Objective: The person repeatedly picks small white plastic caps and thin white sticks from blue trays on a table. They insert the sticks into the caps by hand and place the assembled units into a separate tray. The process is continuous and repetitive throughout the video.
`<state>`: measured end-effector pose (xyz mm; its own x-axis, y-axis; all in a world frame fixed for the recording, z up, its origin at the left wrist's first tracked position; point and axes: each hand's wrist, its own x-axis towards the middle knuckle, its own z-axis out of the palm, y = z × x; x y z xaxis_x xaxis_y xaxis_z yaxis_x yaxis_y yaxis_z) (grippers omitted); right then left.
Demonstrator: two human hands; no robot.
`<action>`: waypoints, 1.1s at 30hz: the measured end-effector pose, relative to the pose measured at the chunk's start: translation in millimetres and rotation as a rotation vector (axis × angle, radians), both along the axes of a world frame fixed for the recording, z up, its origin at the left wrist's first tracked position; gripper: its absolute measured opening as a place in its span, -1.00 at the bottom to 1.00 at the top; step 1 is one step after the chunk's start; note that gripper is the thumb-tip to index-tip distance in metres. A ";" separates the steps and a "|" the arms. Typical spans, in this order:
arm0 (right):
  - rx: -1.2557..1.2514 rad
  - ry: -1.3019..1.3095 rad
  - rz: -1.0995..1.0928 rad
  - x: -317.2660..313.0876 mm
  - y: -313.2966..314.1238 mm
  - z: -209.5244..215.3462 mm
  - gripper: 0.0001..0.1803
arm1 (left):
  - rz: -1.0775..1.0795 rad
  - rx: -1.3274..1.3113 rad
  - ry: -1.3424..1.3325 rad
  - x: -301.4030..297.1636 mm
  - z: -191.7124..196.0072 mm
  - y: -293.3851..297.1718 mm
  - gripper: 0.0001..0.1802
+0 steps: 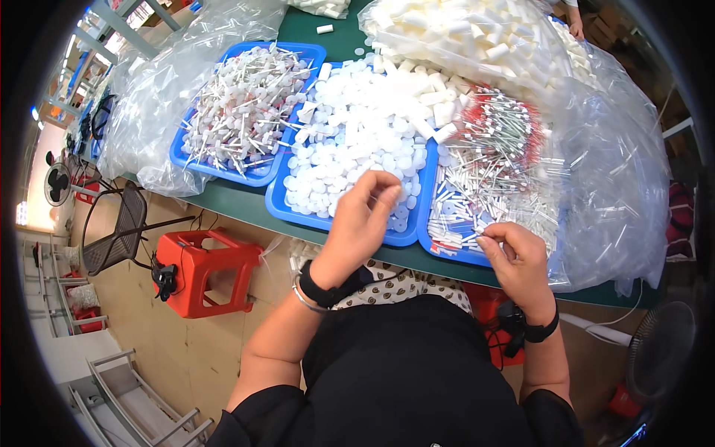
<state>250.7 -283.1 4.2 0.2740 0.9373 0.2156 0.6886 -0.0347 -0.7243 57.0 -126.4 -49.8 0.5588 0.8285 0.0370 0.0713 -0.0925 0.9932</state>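
My left hand point(363, 217) is over the near part of the middle blue tray point(298, 213), its thumb and index finger curled together. Whatever lies between those fingertips is too small to make out. The tray holds a heap of translucent white discs point(328, 175). My right hand point(519, 262) is at the near edge of the right blue tray point(463, 255), thumb and index finger pinched at a small white stick point(479, 235). More short white sticks lie around it, below a bundle of thin pieces with red and silvery stems point(503, 127).
A left blue tray point(257, 180) is heaped with white-capped sticks point(242, 112). White foam-like cylinders point(439, 30) fill a clear bag at the back. Plastic sheeting point(611, 179) covers the table's right side. A red stool point(190, 272) and a fan point(659, 346) stand below. Another person's hand point(576, 28) shows at the far right.
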 end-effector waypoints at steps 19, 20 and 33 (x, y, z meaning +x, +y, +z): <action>-0.019 0.000 0.034 -6.2 -0.1 -8.0 -0.90 | -0.224 -1.301 -0.622 15.8 -19.4 -50.8 -0.61; 0.002 -0.001 0.031 -5.8 0.0 -9.6 -0.91 | -0.232 -1.305 -0.624 16.1 -20.5 -50.8 -0.60; 0.140 -0.237 0.123 -7.8 2.1 -6.9 -0.90 | -0.215 -1.150 -0.518 21.8 -13.2 -58.4 -0.64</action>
<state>242.9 -281.0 -2.8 0.0868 0.9170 0.3894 0.8320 0.1483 -0.5346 78.8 -184.8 -63.0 0.8202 0.4232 -0.3848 -0.2554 0.8729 0.4157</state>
